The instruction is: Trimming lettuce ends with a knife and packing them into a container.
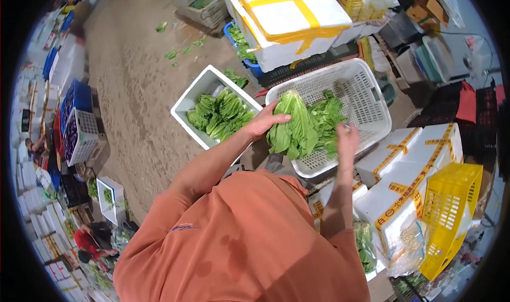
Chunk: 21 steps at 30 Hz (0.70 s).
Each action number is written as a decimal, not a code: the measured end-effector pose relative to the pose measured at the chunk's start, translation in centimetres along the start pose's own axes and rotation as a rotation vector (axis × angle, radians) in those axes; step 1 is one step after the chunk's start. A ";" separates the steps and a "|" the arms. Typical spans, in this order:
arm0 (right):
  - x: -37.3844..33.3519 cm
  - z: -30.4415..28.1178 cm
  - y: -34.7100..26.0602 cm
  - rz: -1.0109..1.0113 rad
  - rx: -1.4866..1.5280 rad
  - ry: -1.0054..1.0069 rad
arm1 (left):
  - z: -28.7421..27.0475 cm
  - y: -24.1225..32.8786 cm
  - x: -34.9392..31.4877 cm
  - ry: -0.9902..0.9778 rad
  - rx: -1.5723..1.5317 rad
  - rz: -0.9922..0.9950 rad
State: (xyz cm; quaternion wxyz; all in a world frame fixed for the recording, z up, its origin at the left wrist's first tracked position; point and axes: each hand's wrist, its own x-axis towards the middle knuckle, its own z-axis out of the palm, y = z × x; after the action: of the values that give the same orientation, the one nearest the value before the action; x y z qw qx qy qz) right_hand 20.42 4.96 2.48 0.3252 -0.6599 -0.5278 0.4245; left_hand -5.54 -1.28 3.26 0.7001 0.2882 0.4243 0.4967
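My left hand (270, 120) grips a head of romaine lettuce (293, 125) by its side, above the near left part of a white plastic basket (378, 103). My right hand (348, 141) is closed over the basket's right side. A small shiny bit shows at its fingers, too little to name. Loose green leaves (328, 113) lie in the basket, just right of the lettuce. To the left, a white foam box (187, 101) holds several leafy green heads (223, 113), partly behind my left forearm.
Behind the basket stands a taped white foam box (289, 12), beside a blue crate (232, 35) of greens. Taped foam boxes (398, 180) and a yellow crate (451, 211) stand at the right. Leaf scraps (171, 54) lie on the floor. People (93, 242) are far left.
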 end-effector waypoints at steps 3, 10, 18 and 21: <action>-1.5 3.7 -2.7 -0.092 0.247 -0.160 | -0.1 -0.4 0.5 -0.045 0.067 -0.012; -1.8 6.1 -4.8 -0.176 0.185 -0.317 | -0.6 0.3 0.0 -0.132 0.099 -0.031; -1.6 7.4 -1.7 -0.180 0.199 -0.237 | -1.5 -0.4 -0.1 -0.181 0.013 -0.090; -1.5 7.4 -1.5 -0.055 0.387 -0.298 | -1.2 -0.7 -0.2 -0.136 -0.131 -0.167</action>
State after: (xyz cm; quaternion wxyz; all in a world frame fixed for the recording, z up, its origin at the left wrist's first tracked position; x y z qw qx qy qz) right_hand 12.98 3.75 0.97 0.3756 -0.5005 -0.4966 0.6015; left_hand -6.33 -1.71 2.17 0.7834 0.2386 0.3652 0.4426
